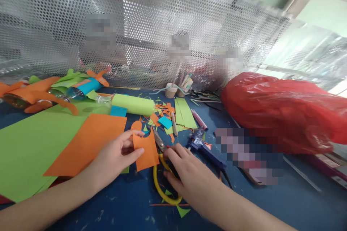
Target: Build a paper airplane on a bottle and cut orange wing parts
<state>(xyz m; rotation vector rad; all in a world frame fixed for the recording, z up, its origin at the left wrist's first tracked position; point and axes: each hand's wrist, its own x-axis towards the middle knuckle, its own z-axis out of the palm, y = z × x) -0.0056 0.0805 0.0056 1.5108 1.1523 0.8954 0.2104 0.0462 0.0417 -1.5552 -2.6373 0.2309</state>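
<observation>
My left hand (pixel 119 153) pinches a small piece of orange paper (pixel 146 153) between thumb and fingers. A curved notch is cut into its top edge. Just to the right, my right hand (pixel 185 173) is closed on the scissors (pixel 155 180), which have yellow handles. Their blades (pixel 158 140) point up and away, beside the paper's right edge; part of the handles is hidden behind my fingers. Beyond my left fingers lies a rounded orange cutout (pixel 136 126). A plastic bottle wrapped in green paper (pixel 132 104) lies on its side farther back.
Large green (pixel 24 144) and orange sheets (pixel 92 140) cover the table's left side. Several paper-decorated bottles (pixel 82 88) lie behind them. Paper scraps (pixel 164 110), a blue glue gun (pixel 207 149) and a phone-like object, partly blurred, (pixel 244 151) sit rightward, before a red plastic bag (pixel 271 112).
</observation>
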